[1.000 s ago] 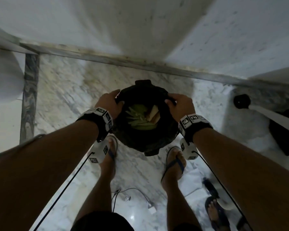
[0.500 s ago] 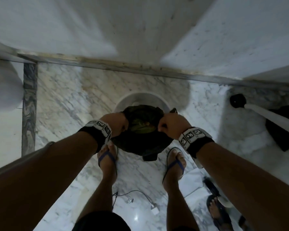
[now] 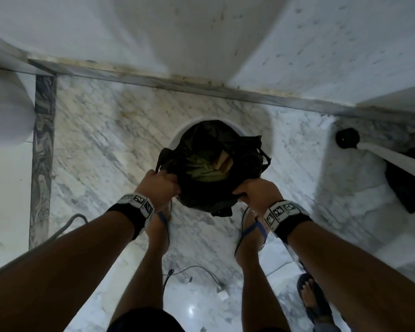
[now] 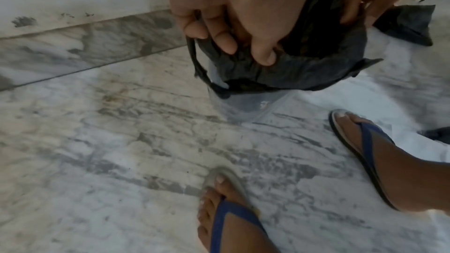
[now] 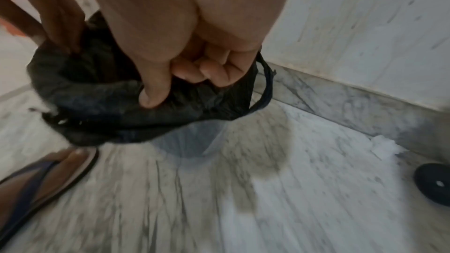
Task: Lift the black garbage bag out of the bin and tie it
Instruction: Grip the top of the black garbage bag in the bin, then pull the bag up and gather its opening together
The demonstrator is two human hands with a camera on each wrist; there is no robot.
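**Bag half out of bin, both hands on the rim**

Marble floor (image 3: 86,144), white walls meeting in a corner behind, dim light. White bin (image 3: 177,137) stands on the floor near the far skirting, just ahead of the person's sandalled feet. Black garbage bag (image 3: 209,195) is partly raised out of it; its lower part sits in the bin mouth, clearest in the left wrist view. Mouth gapes open, green scraps and a tan piece visible inside. Left hand (image 3: 161,185) has fingers curled, bunching the near-left rim. Right hand (image 3: 256,190) same on the near-right rim, fist closed round the plastic. Thin loop handles hang loose at both sides, ungripped.

Risks, judged: both grips sit on the near edge only, so the far rim sags and the bag could tip away and spill. Thin plastic may stretch or tear at the bunched spots. Bin could lift along with the bag if it snags.
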